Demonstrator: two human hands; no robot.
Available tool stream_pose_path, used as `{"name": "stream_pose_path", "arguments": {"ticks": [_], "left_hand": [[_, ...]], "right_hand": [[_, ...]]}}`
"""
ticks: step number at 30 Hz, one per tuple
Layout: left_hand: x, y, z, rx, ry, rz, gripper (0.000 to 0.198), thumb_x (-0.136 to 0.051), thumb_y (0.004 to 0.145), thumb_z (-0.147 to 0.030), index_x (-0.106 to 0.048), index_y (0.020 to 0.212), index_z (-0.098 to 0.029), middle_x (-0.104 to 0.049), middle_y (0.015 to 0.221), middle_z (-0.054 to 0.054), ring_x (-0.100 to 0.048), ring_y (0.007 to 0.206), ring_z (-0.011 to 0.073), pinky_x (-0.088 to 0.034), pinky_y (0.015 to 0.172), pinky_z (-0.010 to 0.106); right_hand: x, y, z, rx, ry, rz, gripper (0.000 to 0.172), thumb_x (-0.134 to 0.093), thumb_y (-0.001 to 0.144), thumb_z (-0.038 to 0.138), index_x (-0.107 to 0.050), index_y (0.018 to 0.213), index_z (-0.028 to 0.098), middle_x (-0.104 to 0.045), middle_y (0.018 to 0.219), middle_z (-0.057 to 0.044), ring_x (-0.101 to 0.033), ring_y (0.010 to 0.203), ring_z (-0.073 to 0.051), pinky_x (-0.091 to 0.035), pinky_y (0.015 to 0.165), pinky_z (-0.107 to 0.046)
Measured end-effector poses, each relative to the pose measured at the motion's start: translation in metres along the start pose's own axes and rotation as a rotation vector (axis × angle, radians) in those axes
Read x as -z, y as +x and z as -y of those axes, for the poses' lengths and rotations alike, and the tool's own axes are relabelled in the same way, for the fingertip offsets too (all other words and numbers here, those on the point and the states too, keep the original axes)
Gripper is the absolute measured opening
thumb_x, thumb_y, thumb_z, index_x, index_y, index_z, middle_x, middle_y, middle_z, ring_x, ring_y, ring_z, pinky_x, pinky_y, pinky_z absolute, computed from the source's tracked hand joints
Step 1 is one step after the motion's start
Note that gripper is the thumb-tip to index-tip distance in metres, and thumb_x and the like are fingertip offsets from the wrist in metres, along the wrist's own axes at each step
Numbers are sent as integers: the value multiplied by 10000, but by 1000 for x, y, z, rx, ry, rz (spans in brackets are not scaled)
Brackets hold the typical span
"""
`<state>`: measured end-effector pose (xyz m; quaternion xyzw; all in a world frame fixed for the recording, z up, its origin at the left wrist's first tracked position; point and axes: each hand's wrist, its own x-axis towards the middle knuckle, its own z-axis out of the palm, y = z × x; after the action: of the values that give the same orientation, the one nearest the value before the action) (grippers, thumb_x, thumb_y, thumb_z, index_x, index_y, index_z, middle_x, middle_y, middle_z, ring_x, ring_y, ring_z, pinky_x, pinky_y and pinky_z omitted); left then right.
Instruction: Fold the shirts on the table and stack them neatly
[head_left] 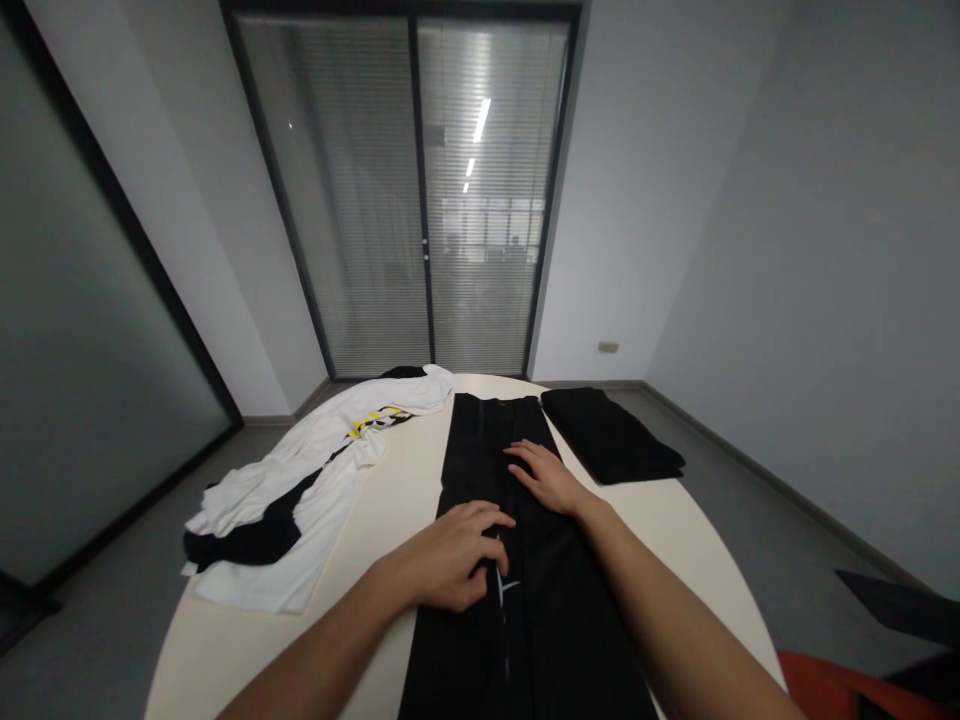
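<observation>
A pair of black trousers (pixel 480 450) lies lengthwise down the middle of the table, waistband at the far end and legs running toward me. My left hand (pixel 461 555) rests on the trousers' left side, fingers slightly bent and apart, beside a white mark near the gap between the legs. Farther up, my right hand (pixel 544 475) lies on the right side with its fingers stretched out across the cloth. Neither hand grips the fabric. The lower ends of the legs run out of view at the bottom.
White and black shirts (pixel 300 480), one with yellow print, lie loosely on the left of the round cream table (pixel 397 470). A folded black garment (pixel 607 435) sits at the right rear. At lower right an orange chair (pixel 817 685) stands near the table edge. Glass doors (pixel 420 200) are beyond.
</observation>
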<state>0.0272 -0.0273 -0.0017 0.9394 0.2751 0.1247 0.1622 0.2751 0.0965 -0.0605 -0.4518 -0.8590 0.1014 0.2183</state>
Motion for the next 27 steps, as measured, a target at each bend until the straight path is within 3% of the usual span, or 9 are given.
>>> {"name": "stream_pose_path", "arguments": {"ticks": [6,11,14,17,20,23,27], "left_hand": [[0,-1,-19,8,-48,97,191,-676,694,-132,-697,834,-261,-613,1200,9,-445,1318,291,-302,1163,474],[3,2,-26,10,-164,123,185,-640,694,-97,-654,796,-252,-667,880,-24,-522,1225,218,-242,1197,447],[3,2,-30,9,-203,159,259,-584,708,-75,-681,839,-277,-672,860,-36,-557,1166,195,-108,1223,530],[1,2,-37,-31,-164,199,218,-601,677,-74,-668,747,-270,-675,847,-32,-552,1155,229,-14,1204,603],[0,2,-43,-34,-174,234,202,-591,680,-44,-619,716,-241,-680,881,-27,-536,1200,235,-34,1195,623],[2,3,-49,-13,-224,265,269,-555,713,-2,-631,800,-245,-687,901,-33,-562,1187,202,-93,1199,606],[2,2,-55,-56,-217,300,283,-683,733,-72,-701,914,-289,-714,933,-26,-536,1235,257,-65,1180,652]], "right_hand": [[5,3,4,23,42,-61,397,-465,989,427,-599,1313,243,-554,1403,-96,-482,1330,-241,-365,1144,-444],[15,0,15,-25,-110,-46,428,-491,976,444,-593,1333,232,-556,1358,-114,-512,1247,-266,-396,1091,-434],[17,-5,18,-90,-159,2,506,-498,963,499,-553,1389,232,-550,1363,-125,-519,1228,-284,-394,1077,-436],[13,-10,15,-103,-159,53,568,-473,964,540,-505,1438,228,-516,1422,-126,-477,1294,-295,-367,1102,-449],[9,-11,9,-69,-146,60,578,-438,980,543,-483,1456,218,-485,1466,-126,-431,1352,-286,-337,1136,-452],[7,-10,5,-30,-131,45,565,-424,990,532,-483,1456,217,-488,1472,-119,-421,1369,-269,-327,1154,-443],[8,-9,3,-8,-109,26,541,-422,998,514,-500,1444,217,-502,1463,-115,-430,1369,-258,-335,1155,-435]]}}
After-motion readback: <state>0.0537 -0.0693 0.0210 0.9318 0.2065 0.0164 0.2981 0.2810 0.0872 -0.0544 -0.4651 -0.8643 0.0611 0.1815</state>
